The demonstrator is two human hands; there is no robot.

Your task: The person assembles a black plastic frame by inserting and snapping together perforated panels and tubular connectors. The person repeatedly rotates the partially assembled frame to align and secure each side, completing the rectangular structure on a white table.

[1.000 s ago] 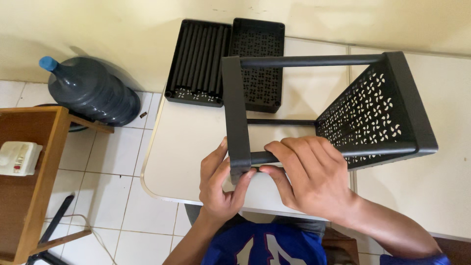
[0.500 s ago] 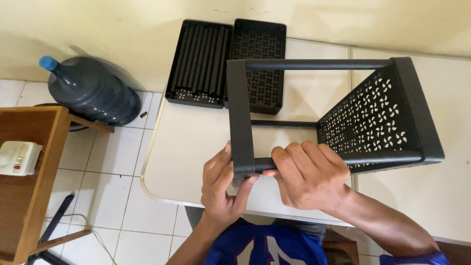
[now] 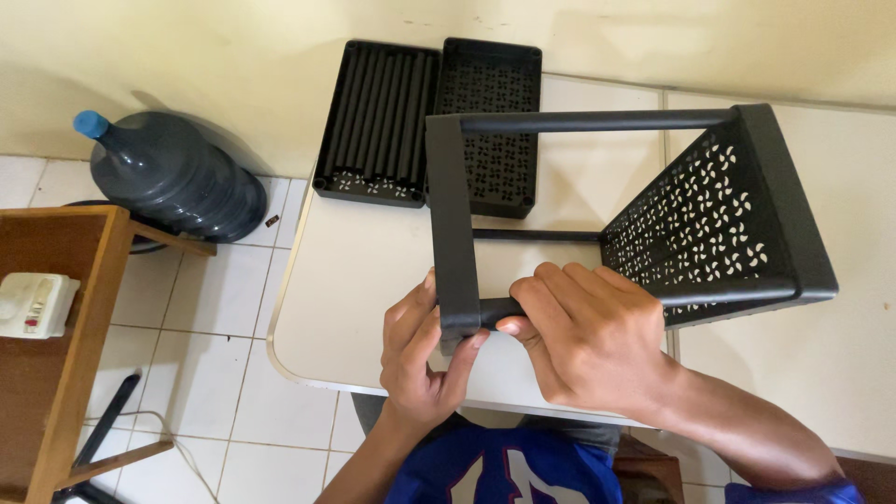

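Note:
A black plastic rack lies on its side on the white table [image 3: 355, 280]. It has two perforated shelf trays joined by round poles. My left hand [image 3: 418, 359] grips the near corner of the left shelf tray [image 3: 451, 224], which stands edge-on to me. My right hand [image 3: 583, 336] is wrapped around the near pole [image 3: 728, 296] right where it enters that corner. The right shelf tray [image 3: 723, 219] shows its patterned face. A far pole [image 3: 597, 120] spans the top.
Two more black trays lean on the wall at the table's far edge: one holding several poles [image 3: 376, 121], one perforated [image 3: 495, 112]. A large blue water bottle [image 3: 173, 177] stands on the tiled floor. A wooden shelf [image 3: 65, 336] with a white box [image 3: 33, 303] is at left.
The rack shifted slightly down-right and then back up. My right hand tightened around the pole at the corner joint. My left hand kept its grip on the tray corner.

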